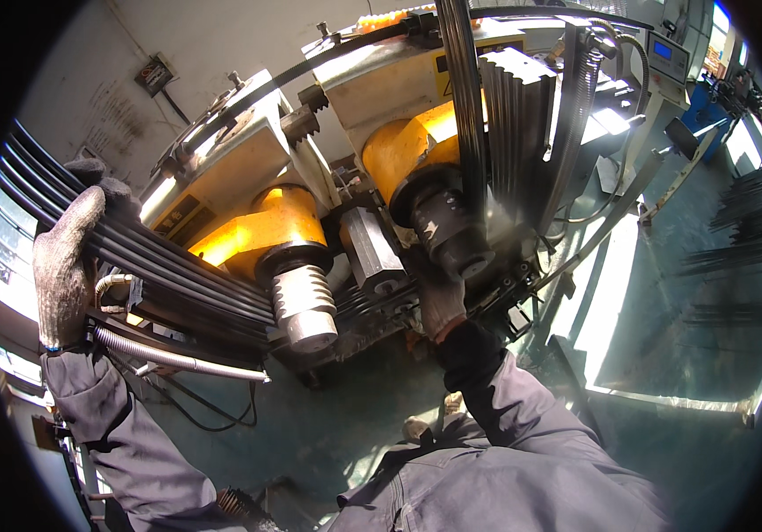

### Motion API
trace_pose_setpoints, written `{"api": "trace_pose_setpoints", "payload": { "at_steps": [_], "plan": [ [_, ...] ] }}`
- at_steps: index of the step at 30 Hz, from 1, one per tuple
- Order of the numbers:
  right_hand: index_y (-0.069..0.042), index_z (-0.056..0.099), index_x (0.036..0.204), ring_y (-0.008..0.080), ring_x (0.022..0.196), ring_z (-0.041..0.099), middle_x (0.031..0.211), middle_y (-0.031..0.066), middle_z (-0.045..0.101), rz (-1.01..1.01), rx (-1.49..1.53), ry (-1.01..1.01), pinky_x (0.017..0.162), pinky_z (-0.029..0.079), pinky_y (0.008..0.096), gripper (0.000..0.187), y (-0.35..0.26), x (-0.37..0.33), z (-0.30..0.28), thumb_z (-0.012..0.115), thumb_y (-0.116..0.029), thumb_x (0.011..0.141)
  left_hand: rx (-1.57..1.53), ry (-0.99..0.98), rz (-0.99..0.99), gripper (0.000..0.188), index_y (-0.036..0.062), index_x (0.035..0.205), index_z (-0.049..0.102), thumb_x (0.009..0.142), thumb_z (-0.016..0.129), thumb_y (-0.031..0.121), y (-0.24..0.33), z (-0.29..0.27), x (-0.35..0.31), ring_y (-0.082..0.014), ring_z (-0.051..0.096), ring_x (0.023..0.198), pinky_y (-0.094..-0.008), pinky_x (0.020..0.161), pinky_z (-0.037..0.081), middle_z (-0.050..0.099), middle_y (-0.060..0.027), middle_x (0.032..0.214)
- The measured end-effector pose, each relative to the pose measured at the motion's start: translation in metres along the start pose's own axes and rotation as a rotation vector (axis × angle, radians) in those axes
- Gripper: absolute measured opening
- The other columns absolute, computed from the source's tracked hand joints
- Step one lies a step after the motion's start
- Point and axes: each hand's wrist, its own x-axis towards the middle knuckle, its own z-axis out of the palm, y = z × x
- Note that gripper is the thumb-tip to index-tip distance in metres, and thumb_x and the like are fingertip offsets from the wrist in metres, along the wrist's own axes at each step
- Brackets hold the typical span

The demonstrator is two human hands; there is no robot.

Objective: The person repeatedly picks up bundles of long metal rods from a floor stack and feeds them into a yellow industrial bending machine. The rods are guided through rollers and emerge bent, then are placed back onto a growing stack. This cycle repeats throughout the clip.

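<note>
My left hand (69, 266), in a grey-white knit work glove, is wrapped round a bundle of long black rods (190, 270) at the left. The rods run right and slightly down, passing behind a grooved metal roller (304, 297). My right hand (441, 303), also gloved, reaches in just below a dark roller (445, 232). Its fingers are hidden in shadow, so any grip there cannot be seen. Between the rollers sits a dark faceted block (370, 253). Each roller hangs from a yellow machine arm, one left (265, 229) and one right (398, 158).
A dark upright bar (462, 97) stands before ridged dark metal plates (515, 124). A ribbed hose (177, 356) projects below the rods. At the far right, more thin black rods (744, 248) lie by a pale frame (664, 401). A control box (667, 55) stands behind.
</note>
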Motion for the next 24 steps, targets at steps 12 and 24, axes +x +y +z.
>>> {"api": "trace_pose_setpoints", "payload": {
  "at_steps": [12, 24],
  "plan": [
    [0.001, 0.061, 0.145, 0.0236, 0.12, 0.071, 0.137, 0.012, 0.071, 0.09, 0.392, 0.007, 0.102, 0.057, 0.0381, 0.049, 0.002, 0.005, 0.004, 0.078, -0.016, 0.103, 0.153, -0.104, 0.033, 0.042, -0.008, 0.129, 0.076, 0.108, 0.072, 0.029, 0.01, 0.001, -0.001, -0.0253, 0.082, 0.1, -0.0343, 0.096, 0.065, 0.083, -0.0185, 0.112],
    [0.0, 0.075, 0.121, 0.0199, 0.095, 0.075, 0.107, 0.0087, 0.08, 0.279, 0.21, 0.219, 0.086, 0.061, 0.0371, 0.025, -0.095, -0.166, -0.137, 0.078, -0.019, 0.105, -0.047, -0.089, 0.143, 0.031, -0.0049, 0.138, 0.061, 0.113, 0.057, 0.014, -0.037, -0.018, -0.224, -0.0247, 0.071, 0.115, -0.0394, 0.105, 0.058, 0.072, -0.0142, 0.116]
  ]
}}
